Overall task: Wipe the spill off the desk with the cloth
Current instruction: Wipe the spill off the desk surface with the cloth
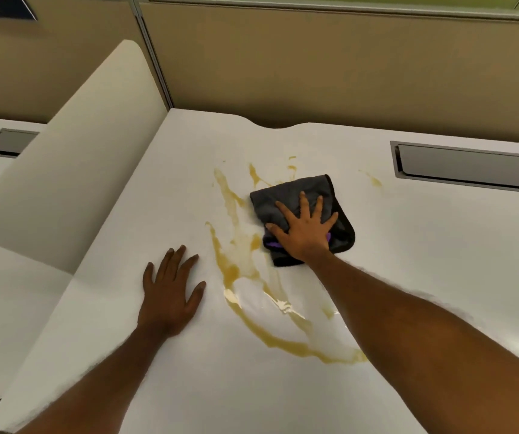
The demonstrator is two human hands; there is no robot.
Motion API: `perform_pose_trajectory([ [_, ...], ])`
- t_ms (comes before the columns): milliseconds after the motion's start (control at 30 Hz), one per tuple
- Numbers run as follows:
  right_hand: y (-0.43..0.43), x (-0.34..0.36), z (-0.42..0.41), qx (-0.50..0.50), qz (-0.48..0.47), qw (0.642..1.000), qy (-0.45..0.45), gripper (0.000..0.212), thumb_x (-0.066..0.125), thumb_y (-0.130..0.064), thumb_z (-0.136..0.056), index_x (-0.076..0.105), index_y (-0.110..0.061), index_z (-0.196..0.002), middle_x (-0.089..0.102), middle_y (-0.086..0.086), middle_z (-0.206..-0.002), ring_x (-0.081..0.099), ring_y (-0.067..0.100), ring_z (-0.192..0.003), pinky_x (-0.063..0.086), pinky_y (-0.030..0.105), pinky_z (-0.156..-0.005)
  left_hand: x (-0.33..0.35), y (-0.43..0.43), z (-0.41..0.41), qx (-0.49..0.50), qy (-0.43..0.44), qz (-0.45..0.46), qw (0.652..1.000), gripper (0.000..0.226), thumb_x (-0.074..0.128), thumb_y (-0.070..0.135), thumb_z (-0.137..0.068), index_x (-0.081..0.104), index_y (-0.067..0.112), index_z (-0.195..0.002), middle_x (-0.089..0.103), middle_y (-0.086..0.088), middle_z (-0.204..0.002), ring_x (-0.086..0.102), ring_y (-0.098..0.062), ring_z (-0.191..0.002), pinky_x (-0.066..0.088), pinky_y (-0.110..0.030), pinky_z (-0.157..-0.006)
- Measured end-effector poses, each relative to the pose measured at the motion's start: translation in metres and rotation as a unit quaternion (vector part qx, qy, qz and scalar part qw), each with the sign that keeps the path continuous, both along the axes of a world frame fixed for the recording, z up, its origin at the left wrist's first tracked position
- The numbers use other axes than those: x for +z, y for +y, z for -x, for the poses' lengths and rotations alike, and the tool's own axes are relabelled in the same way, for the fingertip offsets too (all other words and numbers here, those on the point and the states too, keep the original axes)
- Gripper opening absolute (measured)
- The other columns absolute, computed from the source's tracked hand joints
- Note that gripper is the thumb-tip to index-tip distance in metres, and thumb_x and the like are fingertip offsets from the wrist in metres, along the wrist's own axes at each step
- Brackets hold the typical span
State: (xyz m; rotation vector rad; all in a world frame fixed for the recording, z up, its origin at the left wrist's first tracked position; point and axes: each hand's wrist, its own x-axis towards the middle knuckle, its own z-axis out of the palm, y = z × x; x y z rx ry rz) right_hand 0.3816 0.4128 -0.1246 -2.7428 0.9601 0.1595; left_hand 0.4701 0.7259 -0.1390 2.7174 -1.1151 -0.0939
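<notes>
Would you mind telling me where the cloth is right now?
In the head view, the cloth lies right of centre on the desk, under the right hand, beside the spill.

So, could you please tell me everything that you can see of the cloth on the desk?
The cloth is dark grey and looks soft, like microfibre. It is folded into a rough square with a stitched edge, and a bit of purple shows beside the palm. It lies flat on the white desk, and streaks of the yellowish spill reach its left side. The right hand presses down on it with straight, spread fingers.
</notes>
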Motion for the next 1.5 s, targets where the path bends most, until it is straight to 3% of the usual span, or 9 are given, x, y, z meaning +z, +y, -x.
perform_pose_trajectory([
  [133, -0.011, -0.006, 0.012, 0.04, 0.008, 0.999, -0.028, 0.07, 0.016, -0.085, -0.079, 0.017, -0.057, -0.144, 0.002, -0.004, -0.164, -0.011, 0.031, -0.149, -0.005, 0.073, -0.109, 0.006, -0.002, -0.008, -0.022, 0.007, -0.007, 1.0, 0.065, 0.03, 0.057, -0.091, 0.038, 0.027, -0.148, 0.028, -0.004, -0.16, 0.026, -0.025, -0.147, 0.016, -0.054, -0.116],
  [333, -0.007, -0.001, -0.027, -0.116, -0.013, 0.993, -0.021, 0.075, 0.02, -0.086, -0.079, 0.015, -0.053, -0.146, -0.001, 0.0, -0.164, -0.01, 0.036, -0.148, -0.005, 0.075, -0.106, 0.011, -0.015, -0.072, -0.018, 0.026, 0.002, 0.999, 0.073, 0.02, 0.063, -0.088, 0.036, 0.027, -0.149, 0.022, -0.005, -0.162, 0.018, -0.024, -0.15, 0.016, -0.052, -0.117],
  [533, -0.011, -0.002, 0.003, 0.001, 0.014, 1.0, -0.013, 0.073, 0.014, -0.087, -0.076, 0.016, -0.059, -0.143, 0.001, -0.006, -0.164, -0.01, 0.026, -0.15, -0.003, 0.073, -0.109, 0.015, -0.038, -0.133, -0.112, 0.013, -0.013, 0.994, 0.096, -0.011, 0.076, -0.081, 0.038, 0.028, -0.148, 0.021, -0.004, -0.162, 0.017, -0.022, -0.15, 0.012, -0.046, -0.12],
  [733, -0.019, 0.0, -0.039, -0.167, 0.006, 0.986, -0.004, 0.076, 0.019, -0.086, -0.078, 0.004, -0.055, -0.147, -0.006, 0.0, -0.164, -0.011, 0.037, -0.148, -0.001, 0.078, -0.105, 0.006, -0.07, -0.178, -0.088, 0.025, -0.02, 0.996, 0.093, 0.005, 0.082, -0.078, 0.027, 0.031, -0.152, 0.011, -0.001, -0.165, 0.004, -0.022, -0.152, 0.004, -0.053, -0.12],
  [900, -0.008, -0.002, -0.04, -0.058, 0.015, 0.998, -0.005, 0.073, 0.018, -0.086, -0.078, 0.018, -0.056, -0.144, 0.001, -0.003, -0.164, -0.008, 0.033, -0.149, -0.001, 0.075, -0.108, -0.005, -0.083, -0.177, -0.025, 0.037, 0.043, 0.998, 0.077, 0.022, 0.073, -0.082, 0.037, 0.034, -0.147, 0.02, 0.001, -0.163, 0.011, -0.018, -0.151, 0.002, -0.05, -0.121],
  [1033, -0.025, 0.0, -0.016, -0.118, 0.073, 0.99, -0.007, 0.074, 0.017, -0.085, -0.077, 0.033, -0.046, -0.138, 0.018, 0.003, -0.16, 0.006, 0.034, -0.148, 0.001, 0.075, -0.107, -0.01, -0.082, -0.179, -0.034, 0.019, 0.059, 0.998, 0.073, 0.027, 0.07, -0.086, 0.036, 0.031, -0.147, 0.025, -0.002, -0.161, 0.014, -0.021, -0.151, 0.007, -0.048, -0.122],
  [1167, -0.047, 0.003, -0.048, -0.194, 0.041, 0.98, 0.014, 0.082, 0.022, -0.084, -0.079, 0.024, -0.037, -0.146, 0.003, 0.007, -0.163, -0.004, 0.048, -0.146, 0.0, 0.078, -0.105, -0.012, -0.082, -0.18, -0.035, 0.004, 0.056, 0.998, 0.067, 0.031, 0.067, -0.087, 0.038, 0.036, -0.146, 0.025, 0.001, -0.161, 0.016, -0.022, -0.15, 0.009, -0.047, -0.122],
  [1300, -0.029, -0.001, -0.085, -0.095, 0.027, 0.995, 0.006, 0.075, 0.02, -0.083, -0.081, 0.008, -0.051, -0.148, -0.007, 0.001, -0.164, -0.012, 0.047, -0.145, -0.005, 0.077, -0.104, -0.009, -0.085, -0.179, -0.036, 0.003, 0.052, 0.998, 0.066, 0.033, 0.066, -0.088, 0.038, 0.036, -0.146, 0.025, 0.002, -0.161, 0.016, -0.022, -0.15, 0.01, -0.046, -0.122],
  [1500, -0.045, 0.0, -0.044, -0.091, 0.048, 0.994, -0.035, 0.068, 0.021, -0.08, -0.082, 0.031, -0.048, -0.141, 0.014, 0.0, -0.162, 0.001, 0.034, -0.149, 0.004, 0.074, -0.109, -0.008, -0.085, -0.179, -0.034, 0.008, 0.059, 0.998, 0.068, 0.031, 0.067, -0.087, 0.039, 0.034, -0.146, 0.025, 0.002, -0.161, 0.016, -0.022, -0.15, 0.01, -0.046, -0.122],
])
